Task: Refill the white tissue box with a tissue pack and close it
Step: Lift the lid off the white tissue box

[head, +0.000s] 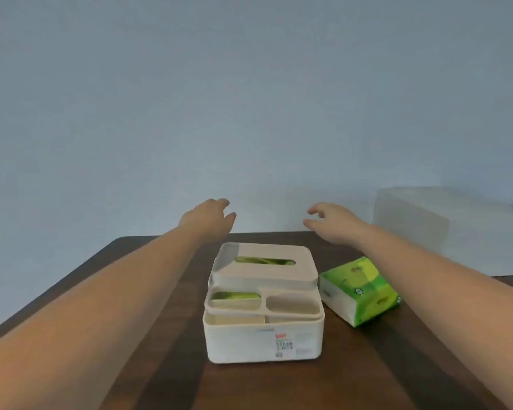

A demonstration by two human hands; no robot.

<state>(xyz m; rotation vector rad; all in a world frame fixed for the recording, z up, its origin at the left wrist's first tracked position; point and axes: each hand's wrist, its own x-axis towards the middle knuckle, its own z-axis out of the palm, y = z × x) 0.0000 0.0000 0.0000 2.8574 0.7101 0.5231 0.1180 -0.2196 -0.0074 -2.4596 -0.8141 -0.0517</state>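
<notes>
A dark wood-grain bench (353,374) with a rounded far-left corner stands against a plain pale blue-grey wall (249,99). A whitish block-shaped object (421,220) sits at the far right; its identity cannot be determined.

The white tissue box (264,341) stands at the bench centre, label (285,346) facing the camera; the label print is too blurred to read. Its slotted lid (267,269) rests on the rear section, with green visible through the slot. Green also shows in the front-left compartment (234,297); whether this is a pack or a reflection cannot be determined.

A green tissue pack (360,290) lies on the bench just beside the box, on its right.

The left hand (209,217) and right hand (333,221) hover beyond the box's far edge, above it and apart from it. The fingers of both hands are spread, loosely curled, and grip nothing. Both forearms are cut off by the frame edges.
</notes>
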